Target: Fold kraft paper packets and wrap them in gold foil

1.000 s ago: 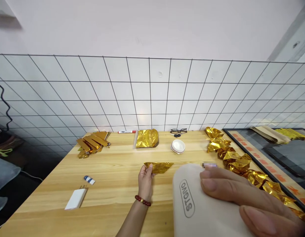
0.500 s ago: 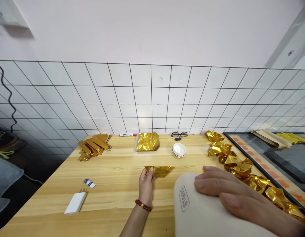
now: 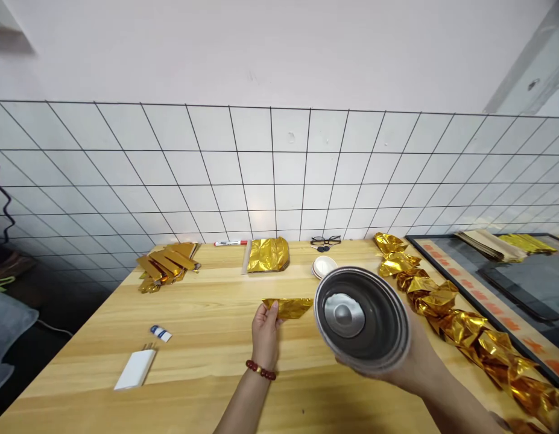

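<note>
My left hand (image 3: 265, 333) rests on the wooden table (image 3: 202, 337) and pinches the left end of a folded gold foil piece (image 3: 292, 307). My right hand (image 3: 410, 367) is wrapped round a steel-lined cup (image 3: 361, 318), held in the air close to the camera with its open mouth facing me. The inside of the cup is shiny metal and looks empty. A red bead bracelet (image 3: 260, 369) is on my left wrist.
A white lid (image 3: 322, 265), glasses (image 3: 325, 241), a gold foil packet (image 3: 268, 254) and a red marker (image 3: 231, 243) lie at the far edge. Folded gold strips (image 3: 167, 263) sit far left, a chain of gold foil shapes (image 3: 455, 319) runs along the right, and a white charger (image 3: 135, 369) lies near left.
My right hand has lowered the cup from close to my face and tipped it, so its open mouth now faces me. My left hand stays on the gold foil piece.
</note>
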### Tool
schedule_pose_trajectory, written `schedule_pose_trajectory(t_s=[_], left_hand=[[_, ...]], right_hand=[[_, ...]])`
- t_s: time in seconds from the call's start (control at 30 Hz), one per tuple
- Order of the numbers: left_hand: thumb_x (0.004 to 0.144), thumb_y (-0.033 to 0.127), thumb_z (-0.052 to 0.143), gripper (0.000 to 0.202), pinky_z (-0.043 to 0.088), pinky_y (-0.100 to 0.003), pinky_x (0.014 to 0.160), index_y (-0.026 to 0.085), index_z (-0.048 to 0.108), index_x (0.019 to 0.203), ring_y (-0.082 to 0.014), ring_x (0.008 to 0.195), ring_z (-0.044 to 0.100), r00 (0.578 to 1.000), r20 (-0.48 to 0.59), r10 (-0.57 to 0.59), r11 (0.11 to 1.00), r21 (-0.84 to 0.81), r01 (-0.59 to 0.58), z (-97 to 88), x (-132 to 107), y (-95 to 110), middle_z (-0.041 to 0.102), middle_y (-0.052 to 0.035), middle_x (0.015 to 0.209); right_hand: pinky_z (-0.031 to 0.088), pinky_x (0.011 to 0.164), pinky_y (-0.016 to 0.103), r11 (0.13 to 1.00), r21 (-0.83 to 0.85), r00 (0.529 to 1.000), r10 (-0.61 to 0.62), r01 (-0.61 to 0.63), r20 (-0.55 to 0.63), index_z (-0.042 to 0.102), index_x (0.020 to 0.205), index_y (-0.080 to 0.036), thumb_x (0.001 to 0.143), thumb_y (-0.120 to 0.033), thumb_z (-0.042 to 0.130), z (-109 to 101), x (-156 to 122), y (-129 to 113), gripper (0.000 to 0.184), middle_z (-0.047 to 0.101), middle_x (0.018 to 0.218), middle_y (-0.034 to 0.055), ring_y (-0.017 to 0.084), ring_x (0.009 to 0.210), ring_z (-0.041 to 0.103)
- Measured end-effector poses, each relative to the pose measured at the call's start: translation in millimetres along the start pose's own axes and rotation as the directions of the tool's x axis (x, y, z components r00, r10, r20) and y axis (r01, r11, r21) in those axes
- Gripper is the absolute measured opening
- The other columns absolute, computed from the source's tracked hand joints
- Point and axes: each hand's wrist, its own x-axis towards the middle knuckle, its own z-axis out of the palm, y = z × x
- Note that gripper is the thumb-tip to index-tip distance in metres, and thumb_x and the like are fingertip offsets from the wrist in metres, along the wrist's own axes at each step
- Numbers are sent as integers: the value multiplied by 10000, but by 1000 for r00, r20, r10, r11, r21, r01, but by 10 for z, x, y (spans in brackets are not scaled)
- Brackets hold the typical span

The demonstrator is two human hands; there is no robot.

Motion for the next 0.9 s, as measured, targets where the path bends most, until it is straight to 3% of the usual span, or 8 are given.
schedule_pose_trajectory(t_s=[0.1,0.33,0.57,0.73,0.9], left_hand=[[645,417,818,393,511,-246,678,148,648,876,-143,759,657,1000,17,-21,1000,-21,21,-17,16,-13,719,-51,873],[621,434,822,408,502,-248,662,149,638,848,-143,729,650,1000,-2,-6,1000,-21,6,38,-14,0,707,-39,830],[610,491,816,450,462,-224,614,145,621,822,-133,689,621,1000,-9,9,1000,15,-9,49,-19,-36,687,-35,797],[644,469,805,418,454,-222,613,147,622,839,-132,703,618,1000,4,16,1000,6,-16,31,-5,-54,684,-29,808],[634,469,807,423,460,-235,630,149,637,854,-137,707,627,1000,9,14,1000,6,-14,18,4,-46,692,-33,814]], right_hand=[[550,925,481,992,-122,997,3,-13,-78,569,1241,-248,531,-356,840,30,109,198,767,690,1149,93,320,1048,664],[536,921,494,975,-55,965,205,-217,-162,576,1254,-218,523,-401,867,23,208,557,807,702,1139,110,329,1026,671],[514,959,519,985,-48,977,157,-165,-142,621,1199,-239,557,-405,862,20,191,669,706,700,1137,102,339,1074,650],[504,952,557,977,-123,976,155,-175,-154,579,1227,-238,515,-414,879,58,169,658,793,687,1141,108,344,1084,638],[502,967,515,981,-64,969,171,-185,-176,576,1221,-218,522,-393,876,102,140,617,780,693,1138,114,319,1049,656]])
